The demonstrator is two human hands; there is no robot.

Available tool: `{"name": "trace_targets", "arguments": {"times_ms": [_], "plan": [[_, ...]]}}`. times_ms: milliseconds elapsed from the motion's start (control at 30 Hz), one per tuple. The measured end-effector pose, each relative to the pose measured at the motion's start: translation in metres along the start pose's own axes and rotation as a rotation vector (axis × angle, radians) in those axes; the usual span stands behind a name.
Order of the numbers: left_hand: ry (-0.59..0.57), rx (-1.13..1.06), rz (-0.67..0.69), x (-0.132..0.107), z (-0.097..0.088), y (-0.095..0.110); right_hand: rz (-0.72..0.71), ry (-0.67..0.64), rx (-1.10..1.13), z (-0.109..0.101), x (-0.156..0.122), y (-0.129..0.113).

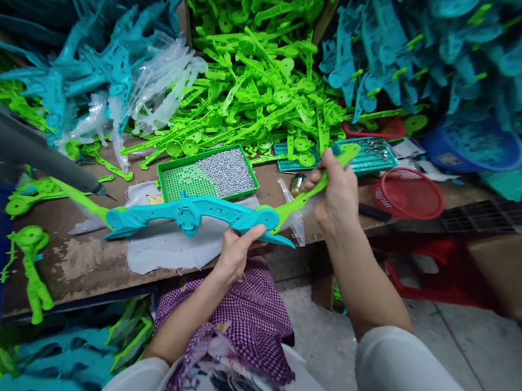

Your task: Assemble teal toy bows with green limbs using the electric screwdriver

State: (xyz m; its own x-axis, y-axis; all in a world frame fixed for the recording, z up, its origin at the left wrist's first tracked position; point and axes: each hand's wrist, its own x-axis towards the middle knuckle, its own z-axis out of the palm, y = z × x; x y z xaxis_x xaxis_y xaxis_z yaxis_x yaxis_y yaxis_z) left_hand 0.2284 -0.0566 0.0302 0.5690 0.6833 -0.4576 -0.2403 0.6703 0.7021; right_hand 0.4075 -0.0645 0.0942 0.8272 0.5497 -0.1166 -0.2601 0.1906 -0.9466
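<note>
A plastic toy bow, with a blue middle body (210, 210) and a green limb at each end, is held level above the bench edge. My left hand (235, 250) is closed around the right end of the blue body, thumb on top near the round joint. The right-hand green limb (298, 202) is gripped in my right hand (337, 192), its tip sticking out past the fingers. Beneath the bow lies a white cloth (172, 252). Just behind it is a green tray (213, 195), partly filled with small silvery screws.
A grey screwdriver-like tool (37, 145) slants in from the left, thin tip down. Heaped green limbs (252, 94) and blue bodies (95, 70) fill the back. At right are a red basket (409, 192) and a blue basin (475, 141). A red stool (445, 280) stands below.
</note>
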Motion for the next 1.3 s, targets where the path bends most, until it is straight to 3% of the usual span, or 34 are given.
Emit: {"name": "trace_targets", "arguments": {"times_ms": [200,400,500,600,667,700,767,800,867,967,1067,1133,1233,1300], "plan": [[0.017,0.003,0.018,0.002,0.008,0.003,0.058,-0.067,-0.095,0.011,0.024,-0.006],[0.011,0.035,0.055,0.009,0.011,0.001,-0.092,-0.051,0.019,0.009,0.014,-0.003],[-0.081,0.254,0.083,0.010,-0.007,0.000,-0.209,-0.007,0.021,0.000,0.012,0.009],[-0.245,0.676,0.137,-0.014,-0.043,0.008,-0.300,0.093,0.056,-0.009,0.013,0.026],[-0.378,0.984,0.357,-0.041,-0.072,0.026,-0.308,0.132,0.074,-0.014,0.013,0.035],[-0.386,1.152,0.566,-0.053,-0.087,0.038,-0.306,0.138,0.078,-0.015,0.013,0.039],[-0.191,1.435,1.017,-0.069,-0.111,0.067,-0.299,0.129,0.082,-0.015,0.015,0.043],[-0.063,1.593,1.090,-0.070,-0.121,0.083,-0.295,0.125,0.085,-0.014,0.016,0.045],[0.071,1.873,1.005,-0.062,-0.134,0.112,-0.285,0.130,0.088,-0.010,0.019,0.047],[-0.018,2.097,0.676,-0.040,-0.140,0.141,-0.254,0.128,0.062,-0.004,0.025,0.047],[-0.087,2.049,0.442,-0.032,-0.140,0.153,-0.260,-0.027,-0.073,-0.016,0.030,0.035],[-0.158,1.917,0.331,-0.034,-0.142,0.154,-0.382,-0.050,-0.246,-0.041,0.037,0.021],[-0.276,1.739,0.188,-0.033,-0.150,0.153,-0.575,0.210,-0.632,-0.097,0.061,-0.010],[-0.306,1.672,0.107,-0.027,-0.155,0.151,-0.508,0.315,-0.982,-0.132,0.087,-0.033]]}}
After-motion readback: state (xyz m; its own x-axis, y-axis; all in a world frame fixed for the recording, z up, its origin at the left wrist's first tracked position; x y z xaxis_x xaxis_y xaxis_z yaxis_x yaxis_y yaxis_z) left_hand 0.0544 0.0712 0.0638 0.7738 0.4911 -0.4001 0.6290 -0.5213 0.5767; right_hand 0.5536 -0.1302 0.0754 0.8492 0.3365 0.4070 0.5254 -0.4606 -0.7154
